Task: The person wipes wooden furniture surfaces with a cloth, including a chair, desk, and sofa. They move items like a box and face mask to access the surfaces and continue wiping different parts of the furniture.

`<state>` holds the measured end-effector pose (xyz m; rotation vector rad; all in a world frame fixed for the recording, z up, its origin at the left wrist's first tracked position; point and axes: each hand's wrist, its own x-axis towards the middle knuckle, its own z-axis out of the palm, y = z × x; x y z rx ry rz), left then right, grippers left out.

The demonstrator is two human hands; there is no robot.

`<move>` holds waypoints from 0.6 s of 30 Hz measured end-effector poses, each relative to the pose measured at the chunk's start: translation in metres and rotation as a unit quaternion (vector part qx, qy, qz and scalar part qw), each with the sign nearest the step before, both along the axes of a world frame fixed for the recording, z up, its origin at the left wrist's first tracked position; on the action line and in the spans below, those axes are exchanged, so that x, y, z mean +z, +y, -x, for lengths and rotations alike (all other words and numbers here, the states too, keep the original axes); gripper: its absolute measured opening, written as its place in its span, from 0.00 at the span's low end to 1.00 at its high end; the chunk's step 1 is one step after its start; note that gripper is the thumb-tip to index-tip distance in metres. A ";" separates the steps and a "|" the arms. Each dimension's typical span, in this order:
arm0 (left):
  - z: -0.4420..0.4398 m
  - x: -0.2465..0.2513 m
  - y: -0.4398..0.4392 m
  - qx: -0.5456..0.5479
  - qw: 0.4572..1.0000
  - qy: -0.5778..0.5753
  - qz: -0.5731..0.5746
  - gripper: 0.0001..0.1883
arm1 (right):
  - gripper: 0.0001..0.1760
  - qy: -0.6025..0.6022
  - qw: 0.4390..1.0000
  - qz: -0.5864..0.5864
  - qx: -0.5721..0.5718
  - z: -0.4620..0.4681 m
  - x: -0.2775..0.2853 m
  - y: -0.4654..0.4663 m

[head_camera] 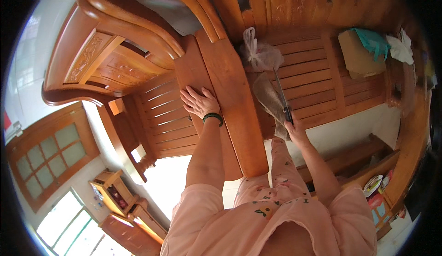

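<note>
My left hand (199,101) lies palm down, fingers spread, on the flat wooden armrest (193,62) of a carved chair, with a dark green bangle on the wrist. In my right hand (294,129) is the black handle of a knife (280,90) with a long, narrow blade. The blade points away from me, its tip close to a knotted clear plastic bag (264,56) on the slatted wooden bench. A greyish-brown cloth (266,92) lies beside the knife, hanging over the bench's front edge; part of it is behind the blade.
A second wooden armrest (234,97) stands right against the first. Farther right on the bench (307,66) are a cardboard piece (361,57), a teal bag (373,42) and a white plastic bag (400,47). Wooden furniture (373,166) holding packets stands at the lower right.
</note>
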<state>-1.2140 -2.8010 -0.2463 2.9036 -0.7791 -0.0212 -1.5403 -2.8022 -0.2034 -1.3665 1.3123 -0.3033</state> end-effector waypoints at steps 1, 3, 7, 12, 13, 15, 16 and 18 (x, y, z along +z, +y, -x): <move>0.000 0.000 0.000 0.001 1.000 0.003 -0.003 0.32 | 0.22 -0.008 1.000 0.009 0.004 0.003 0.000 0.003; 0.000 0.001 0.000 0.006 1.000 0.001 0.004 0.32 | 0.23 0.025 1.000 0.009 0.014 0.015 0.001 0.010; 0.000 0.003 -0.002 0.018 1.000 0.016 0.003 0.32 | 0.24 0.084 0.994 0.059 0.042 0.049 0.001 0.022; 0.001 0.005 0.003 -0.005 0.999 -0.032 0.039 0.31 | 0.21 0.151 0.987 -0.014 0.049 0.095 0.013 0.042; 0.002 0.003 0.005 -0.023 0.996 -0.065 0.065 0.30 | 0.21 0.181 0.980 -0.072 0.035 0.107 0.021 0.045; 0.003 -0.003 0.007 -0.016 0.994 -0.079 0.067 0.30 | 0.26 0.124 0.992 -0.021 0.007 0.127 0.041 0.062; 0.004 -0.008 0.005 0.002 0.995 -0.098 0.032 0.30 | 0.25 0.142 0.990 0.016 -0.006 0.130 0.049 0.065; 0.004 -0.013 0.006 0.013 0.990 -0.129 -0.053 0.30 | 0.24 0.106 0.993 -0.002 -0.044 0.141 0.076 0.075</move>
